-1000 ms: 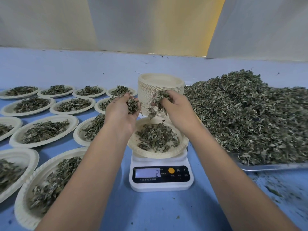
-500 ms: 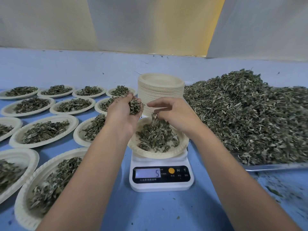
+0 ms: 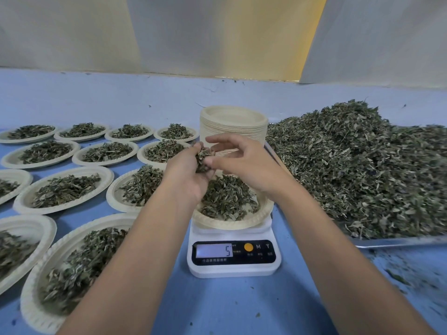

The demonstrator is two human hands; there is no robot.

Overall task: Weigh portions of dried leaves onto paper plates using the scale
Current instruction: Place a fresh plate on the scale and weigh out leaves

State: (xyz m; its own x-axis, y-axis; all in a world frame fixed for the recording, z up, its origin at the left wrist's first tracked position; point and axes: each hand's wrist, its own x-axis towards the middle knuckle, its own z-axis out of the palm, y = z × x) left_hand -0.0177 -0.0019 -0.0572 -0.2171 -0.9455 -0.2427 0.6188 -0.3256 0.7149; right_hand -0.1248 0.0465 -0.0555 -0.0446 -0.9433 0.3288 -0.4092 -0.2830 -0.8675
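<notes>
Weighing out dried leaves at a blue desk [image 3: 217, 305]: climbs from 2 to 5 on the display [image 3: 214, 250] of the scale [image 3: 233, 267] within the last second, then holds at 5 through the latter half of it. Has dropped the pinch carried in the right hand [image 3: 242, 163] onto the portion [image 3: 226, 199] in the paper plate [image 3: 227, 223] on top of the scale, and has brought that hand back up, above the scale's far edge, to meet the left hand [image 3: 186, 175]. Points, by the look of it, to a portion short of its weight and being topped up pinch by pinch; no telling the target from the display alone.

Grips a clump of leaves [image 3: 202, 157] in the left hand, fingers curled up around it, over the far left rim of the plate on the scale. Reaches into that clump with the right hand: half open, fingers spread and loosely bent above the leaves, thumb tip against them, not yet closed on a fresh pinch.

Just behind the scale, a stack of empty plates [image 3: 233, 119]; to the right of the scale, a heap of dried leaves [image 3: 362, 165] on a metal tray [image 3: 399, 241]; to the left of the scale, rows of filled plates [image 3: 64, 189].
</notes>
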